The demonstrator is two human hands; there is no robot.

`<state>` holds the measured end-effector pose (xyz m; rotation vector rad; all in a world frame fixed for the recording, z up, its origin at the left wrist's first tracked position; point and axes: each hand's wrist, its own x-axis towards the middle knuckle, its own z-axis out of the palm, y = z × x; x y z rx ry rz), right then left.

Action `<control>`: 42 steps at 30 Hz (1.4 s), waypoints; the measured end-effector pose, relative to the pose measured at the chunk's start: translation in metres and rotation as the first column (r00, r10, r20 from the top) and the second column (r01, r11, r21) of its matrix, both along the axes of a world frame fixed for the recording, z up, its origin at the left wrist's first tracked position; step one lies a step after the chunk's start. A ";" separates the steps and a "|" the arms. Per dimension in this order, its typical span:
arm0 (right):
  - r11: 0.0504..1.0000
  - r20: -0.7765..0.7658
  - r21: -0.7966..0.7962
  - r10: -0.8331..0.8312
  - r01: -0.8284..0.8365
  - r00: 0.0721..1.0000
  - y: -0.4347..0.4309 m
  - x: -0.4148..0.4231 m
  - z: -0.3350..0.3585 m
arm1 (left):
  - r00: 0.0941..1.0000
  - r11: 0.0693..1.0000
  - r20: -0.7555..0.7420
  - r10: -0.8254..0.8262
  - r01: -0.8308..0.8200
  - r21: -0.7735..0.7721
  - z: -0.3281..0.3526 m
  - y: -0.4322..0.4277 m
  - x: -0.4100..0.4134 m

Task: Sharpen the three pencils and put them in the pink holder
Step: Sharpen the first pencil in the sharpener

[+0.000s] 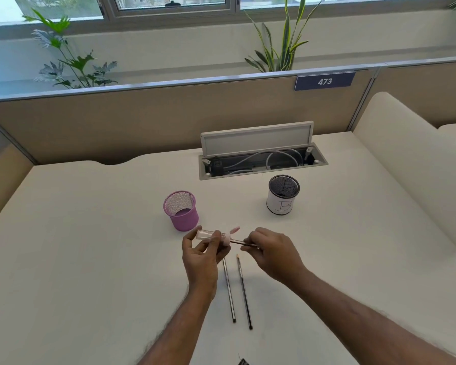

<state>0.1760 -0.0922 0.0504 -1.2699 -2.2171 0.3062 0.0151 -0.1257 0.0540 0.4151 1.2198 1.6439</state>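
My left hand [203, 252] grips a small pink sharpener [211, 235] with a clear shavings case, held above the table. My right hand [271, 250] pinches a dark pencil [238, 242] whose tip is pushed into the sharpener's right end. Two more dark pencils lie side by side on the white table below my hands: the left pencil [229, 291], its tip hidden behind my left hand, and the right pencil [244, 291] with a pointed tip. The pink mesh holder [181, 210] stands empty just beyond my left hand.
A white-wrapped black mesh holder [283, 194] marked with a letter stands to the back right. Behind it an open cable tray [261, 159] is set into the table. A partition wall closes the far side. A cream divider [411, 167] rises at the right.
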 end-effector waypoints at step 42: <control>0.997 -0.012 0.076 0.014 -0.013 1.000 -0.006 -0.006 -0.004 | 0.997 0.999 -0.068 0.023 -0.025 -0.039 0.001 0.004 0.004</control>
